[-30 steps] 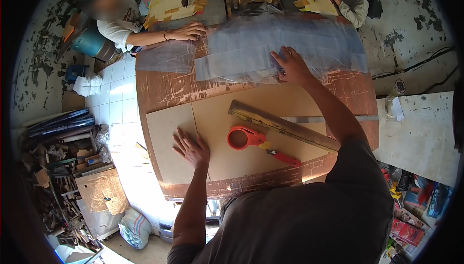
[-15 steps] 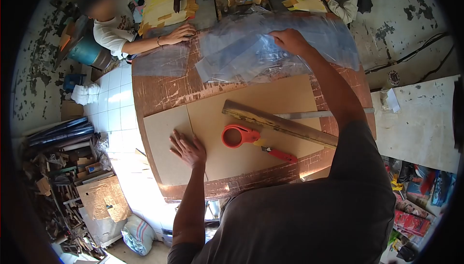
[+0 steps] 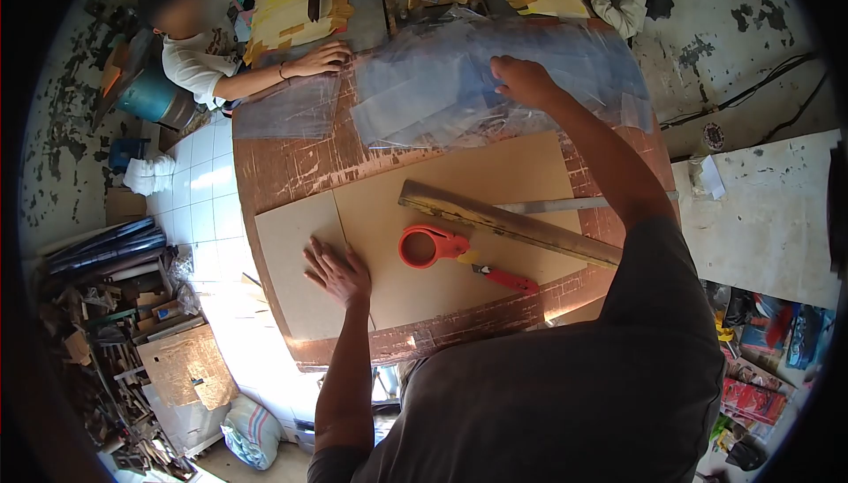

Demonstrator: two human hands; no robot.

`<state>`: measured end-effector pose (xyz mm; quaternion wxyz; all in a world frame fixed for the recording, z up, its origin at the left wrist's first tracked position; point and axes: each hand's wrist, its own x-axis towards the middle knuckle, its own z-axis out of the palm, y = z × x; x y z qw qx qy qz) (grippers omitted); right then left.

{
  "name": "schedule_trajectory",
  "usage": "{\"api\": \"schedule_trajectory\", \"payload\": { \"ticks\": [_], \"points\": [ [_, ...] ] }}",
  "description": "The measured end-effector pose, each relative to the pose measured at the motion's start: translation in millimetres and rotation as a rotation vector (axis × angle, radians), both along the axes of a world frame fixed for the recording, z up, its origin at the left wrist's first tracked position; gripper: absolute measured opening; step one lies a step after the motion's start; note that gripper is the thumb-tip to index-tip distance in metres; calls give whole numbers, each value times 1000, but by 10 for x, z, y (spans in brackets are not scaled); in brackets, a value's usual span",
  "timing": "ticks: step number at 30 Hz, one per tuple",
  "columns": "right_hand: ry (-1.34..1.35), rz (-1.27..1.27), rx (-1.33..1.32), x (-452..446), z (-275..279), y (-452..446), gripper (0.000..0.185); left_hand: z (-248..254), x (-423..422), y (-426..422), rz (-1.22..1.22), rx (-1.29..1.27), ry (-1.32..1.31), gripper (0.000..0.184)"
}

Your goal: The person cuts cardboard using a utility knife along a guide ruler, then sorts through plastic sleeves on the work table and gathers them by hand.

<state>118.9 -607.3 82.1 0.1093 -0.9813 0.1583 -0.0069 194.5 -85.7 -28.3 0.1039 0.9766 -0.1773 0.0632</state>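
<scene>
Harsh glare on floor tiles (image 3: 217, 240)

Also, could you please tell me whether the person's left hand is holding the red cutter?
No, the left hand lies spread on the board, with the red cutter lying apart from it.

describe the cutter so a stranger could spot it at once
On the brown table, find the larger cardboard piece, beside the left hand. At its lower edge in the view, below the long bar, lies the red cutter. Unlike the red ring next to it, it is slim and straight.
</scene>
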Motion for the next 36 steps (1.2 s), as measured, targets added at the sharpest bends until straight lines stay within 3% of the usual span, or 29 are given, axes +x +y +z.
{"api": "schedule_trajectory", "payload": {
  "ticks": [2, 6, 8, 11, 15, 20, 24, 27, 29, 33, 36],
  "points": [
    [247, -128, 60, -89, 36, 124, 32, -3, 7, -4, 2, -3, -4, 61],
    [254, -127, -13, -450, -250, 215, 41, -2, 3, -1, 4, 1, -2, 62],
    [81, -37, -131, -555, -345, 217, 49, -12, 8, 1, 5, 5, -10, 62],
    [74, -28, -128, -602, -387, 226, 57, -25, -2, 0, 5, 6, -16, 62],
    [2, -74, 9, -648, -456, 501, 56, -26, 7, 19, 6, 44, -6, 61],
    [-308, 22, -205, -555, -459, 842, 54, -2, 3, 6, 6, 56, 11, 61],
    [-327, 96, -248, -454, -568, 855, 49, -32, 8, 24, 4, 34, -6, 61],
    [-194, 111, -265, -396, -581, 869, 42, -52, 11, 33, 5, 27, -11, 61],
    [-157, -56, -181, -370, -492, 895, 34, -54, 25, 40, 11, 27, -7, 62],
    [-250, -46, -164, -341, -527, 861, 38, -39, 14, 25, 10, 5, 10, 63],
    [-257, 169, -157, -293, -585, 874, 46, -34, 10, 36, -1, 3, 1, 63]
  ]
}}
